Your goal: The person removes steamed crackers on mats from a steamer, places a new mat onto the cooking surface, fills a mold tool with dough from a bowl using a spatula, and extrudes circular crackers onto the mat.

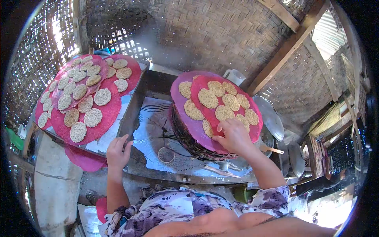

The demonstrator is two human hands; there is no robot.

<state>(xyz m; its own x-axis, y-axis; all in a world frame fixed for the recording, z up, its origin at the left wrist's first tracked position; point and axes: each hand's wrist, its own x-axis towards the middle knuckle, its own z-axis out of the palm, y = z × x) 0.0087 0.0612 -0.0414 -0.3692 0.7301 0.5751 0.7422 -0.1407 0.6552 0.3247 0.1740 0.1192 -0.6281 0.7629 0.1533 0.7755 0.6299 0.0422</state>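
My right hand (233, 137) is over a red round sheet (252, 118), thumb and fingers apart near its lower left edge. Its fingertips are close to a pale yellow round noodle cake (224, 112); contact is unclear. Several such cakes lie on this sheet, which rests on a purple round sheet (181, 102) atop a dark woven stack (185, 138). My left hand (119, 152) hovers with nothing in it, fingers apart, near the front corner of the left table. Beyond it, a pink round sheet (110, 120) carries paler noodle cakes (92, 117).
More pink sheets with cakes overlap on the left table (126, 122). A white patterned cloth (152, 142) lies between the stacks, with a small round ring (166, 155) on it. A white mug (234, 76) and metal lids (270, 118) stand right. Woven walls (221, 35) enclose the space.
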